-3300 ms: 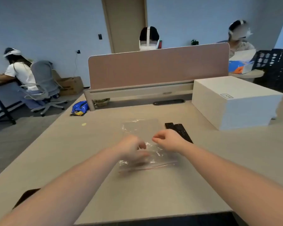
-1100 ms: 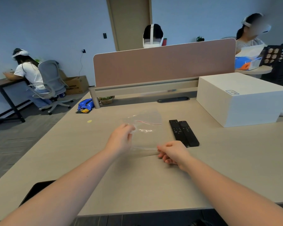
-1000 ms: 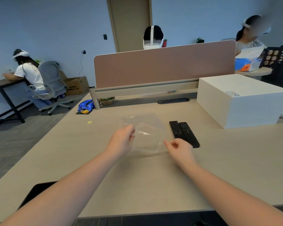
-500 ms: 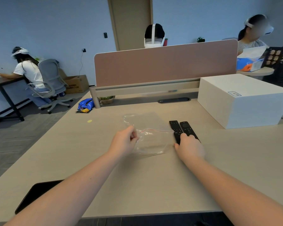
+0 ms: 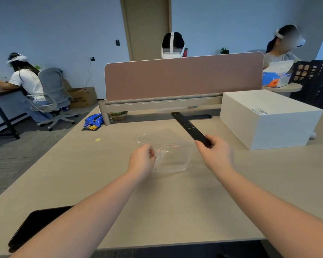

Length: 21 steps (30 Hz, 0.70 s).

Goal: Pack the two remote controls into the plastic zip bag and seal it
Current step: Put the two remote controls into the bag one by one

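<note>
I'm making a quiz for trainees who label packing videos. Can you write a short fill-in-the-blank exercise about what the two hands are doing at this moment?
1. The right hand holds a black ____ lifted above the table.
2. The left hand pinches the edge of the clear ____ lying on the table.
3. The bag's mouth, marked by a red strip, is ____.
4. To the right of the hands stands a large ____ box.

Missing words: remote control; zip bag; open; white

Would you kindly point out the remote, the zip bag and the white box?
remote (image 5: pixel 189 128), head view, its buttoned top face.
zip bag (image 5: pixel 172 158), head view, its clear middle.
white box (image 5: pixel 274 131), head view, its front wall.
</note>
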{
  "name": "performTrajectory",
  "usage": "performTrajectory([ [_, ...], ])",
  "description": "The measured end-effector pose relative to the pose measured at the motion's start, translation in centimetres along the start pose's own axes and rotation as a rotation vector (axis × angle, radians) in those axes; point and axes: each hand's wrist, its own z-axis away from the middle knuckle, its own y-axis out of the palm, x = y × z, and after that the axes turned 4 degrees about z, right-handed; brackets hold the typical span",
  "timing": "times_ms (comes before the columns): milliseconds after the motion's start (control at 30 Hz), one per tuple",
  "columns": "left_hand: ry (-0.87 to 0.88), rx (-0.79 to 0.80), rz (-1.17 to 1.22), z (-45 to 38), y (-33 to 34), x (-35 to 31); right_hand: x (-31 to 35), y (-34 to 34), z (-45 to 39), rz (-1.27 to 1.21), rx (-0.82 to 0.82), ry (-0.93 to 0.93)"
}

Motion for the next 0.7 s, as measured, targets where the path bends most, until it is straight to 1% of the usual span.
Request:
performTrajectory([
  [100,-0.028,-0.073,0.018,-0.2,0.0,-0.3,1.0,-0.9,1.6,-0.034,0.092,-0.063],
  [167,-0.036,-0.118,0.038,-0.3,-0.1,-0.4,0.9,-1.1,2.9,0.02,0.143,-0.114],
  [367,-0.035,-0.17,0.054,-0.8,-0.5,-0.4,-0.9,-1.0,4.5,0.122,0.214,-0.162],
  [500,-0.053,-0.203,0.038,-0.9,-0.6,0.0,-1.3,-0.8,4.8,0.132,0.226,-0.198],
  [633,-0.094,-0.25,0.051,-1.3,-1.2,0.6,-2.0,0.0,5.4,0.096,0.22,-0.288],
  [700,-0.094,-0.25,0.053,-1.5,-1.4,0.8,-2.3,0.4,5.5,0.108,0.225,-0.303],
])
